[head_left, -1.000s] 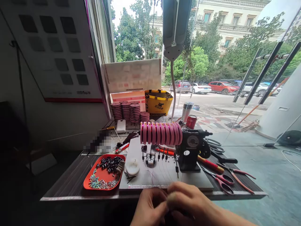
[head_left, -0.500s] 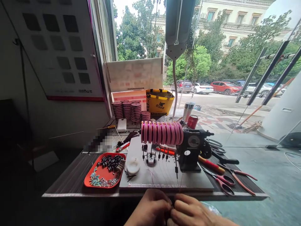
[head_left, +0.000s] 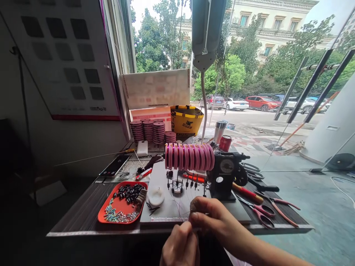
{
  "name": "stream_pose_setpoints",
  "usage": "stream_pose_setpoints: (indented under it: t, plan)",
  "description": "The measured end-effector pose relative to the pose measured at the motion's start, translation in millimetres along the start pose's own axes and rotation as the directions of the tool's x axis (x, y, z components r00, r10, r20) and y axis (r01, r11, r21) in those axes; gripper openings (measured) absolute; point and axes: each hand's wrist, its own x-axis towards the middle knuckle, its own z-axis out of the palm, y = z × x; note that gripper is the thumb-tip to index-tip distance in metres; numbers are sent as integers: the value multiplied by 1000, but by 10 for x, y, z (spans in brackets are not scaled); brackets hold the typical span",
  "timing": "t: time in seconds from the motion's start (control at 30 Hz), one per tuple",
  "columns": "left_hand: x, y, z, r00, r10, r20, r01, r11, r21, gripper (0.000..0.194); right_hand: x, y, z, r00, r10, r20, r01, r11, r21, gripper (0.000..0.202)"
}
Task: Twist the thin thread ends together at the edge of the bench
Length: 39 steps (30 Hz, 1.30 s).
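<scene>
Low in the frame's center I saw my right hand point(head_left: 212, 218) pinched on a fine line point(head_left: 180, 208) running up-frame toward the pink spools point(head_left: 189, 156), with my left hand point(head_left: 181, 246) curled just below it, its grip unreadable.

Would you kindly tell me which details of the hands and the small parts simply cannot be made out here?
1. Head view: what the left hand pinches is hidden by its own fingers.
2. Head view: the right hand covers whatever its fingertips grip.
3. Head view: pieces in the red tray are too small to identify.
4. Head view: the dial on the black winder is unreadable.
</scene>
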Motion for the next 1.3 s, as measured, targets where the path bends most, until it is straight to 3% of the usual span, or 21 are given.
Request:
stream_pose_setpoints:
  t: [0.1,0.17,0.2,0.27,0.3,0.37,0.43,0.53,0.63,0.73,0.8,0.87,0.93,0.97,1.0,1.07,1.1,1.13,1.17,1.2,1.3]
  plan:
    - [79,-191,-47,958,-47,284,128,954,-273,41,-6,-3,-19,1000,23,4,-22,999,-33,24]
    - [194,-190,-129,864,-160,477,363,855,-371,51,-52,27,-53,998,-62,21,66,974,-215,19]
    - [259,-152,-172,790,-238,565,505,775,-380,47,-82,55,-74,986,-158,60,169,928,-332,15]
    - [381,-40,-244,559,-369,742,778,542,-317,31,-142,137,-114,870,-437,229,486,681,-548,9]
    - [433,17,-269,426,-409,807,880,394,-265,20,-168,184,-129,769,-545,334,616,492,-615,9]
    - [513,108,-295,215,-435,874,976,139,-170,6,-202,264,-140,567,-649,508,725,100,-681,16]
    - [560,159,-302,92,-416,905,993,-28,-114,12,-214,298,-126,461,-678,573,687,-136,-714,28]
    - [580,187,-305,37,-372,928,986,-138,-95,12,-205,272,-87,382,-740,554,637,-223,-738,37]
    - [557,181,-306,48,-347,937,982,-154,-107,9,-184,272,-74,367,-749,551,648,-220,-730,39]
    - [528,138,-300,89,-346,934,989,-82,-125,5,-159,359,-75,384,-750,538,691,-153,-707,37]
    - [527,97,-297,179,-380,907,984,50,-173,5,-145,414,-73,402,-754,520,718,-93,-690,34]
    - [536,57,-297,311,-415,855,947,213,-241,15,-142,417,-70,433,-771,467,752,23,-659,34]
    - [531,24,-291,432,-423,797,889,347,-298,31,-148,358,-71,586,-725,361,729,278,-625,32]
    - [515,8,-282,466,-420,779,869,383,-313,37,-150,311,-72,710,-648,276,656,466,-594,31]
    - [490,-8,-270,538,-409,737,819,460,-342,40,-150,260,-71,823,-534,193,544,645,-536,28]
    - [414,-48,-233,754,-321,573,599,696,-397,42,-130,163,-62,959,-276,64,280,894,-349,23]
    - [369,-72,-211,862,-224,455,421,816,-396,41,-110,125,-52,982,-187,22,187,954,-236,23]
    - [325,-98,-189,933,-107,343,239,898,-371,40,-86,96,-41,992,-129,-1,128,982,-137,24]
    - [284,-126,-168,967,1,255,87,938,-335,38,-58,75,-28,996,-90,-5,89,994,-67,25]
    - [248,-154,-148,977,83,198,-19,952,-306,35,-31,62,-17,998,-63,3,63,998,-25,25]
    - [164,-236,-101,970,200,135,-156,947,-281,20,23,51,-1,999,-24,30,24,1000,7,24]
